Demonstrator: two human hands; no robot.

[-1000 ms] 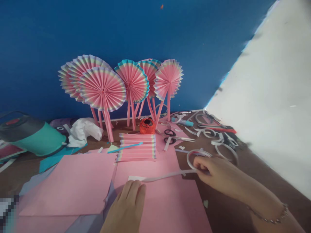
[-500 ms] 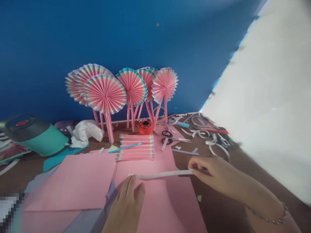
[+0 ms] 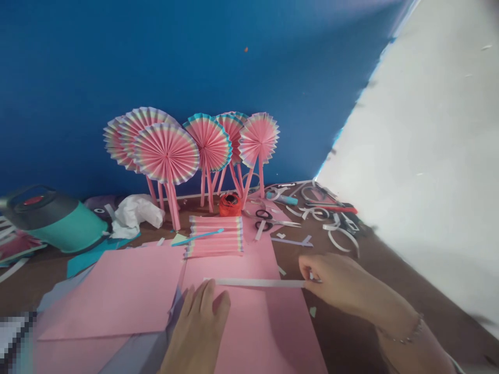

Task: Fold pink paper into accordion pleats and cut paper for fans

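A narrow white strip (image 3: 257, 283), perhaps tape or its backing, runs nearly straight across a pink paper sheet (image 3: 257, 327). My left hand (image 3: 197, 324) lies on the sheet with fingers stretched out, their tips at the strip's left end. At the sheet's right edge, my right hand (image 3: 335, 283) pinches the other end between thumb and curled fingers. Just beyond is a pleated pink paper (image 3: 218, 246) with a thin blue stick (image 3: 198, 237) lying across it. Black-handled scissors (image 3: 276, 222) rest behind the strip.
Several pink pleated paper fans (image 3: 167, 156) on paper legs stand against the blue wall. A green flask (image 3: 62, 223) lies at left by crumpled white tissue (image 3: 136, 213). Red cord (image 3: 231, 205), curled white strips (image 3: 341, 239) and a pink sheet stack (image 3: 113, 296) lie about.
The white strip is straighter and lies lower at its right end, where my right hand has come down slightly. My left hand stays at its left end. The view has shifted a little.
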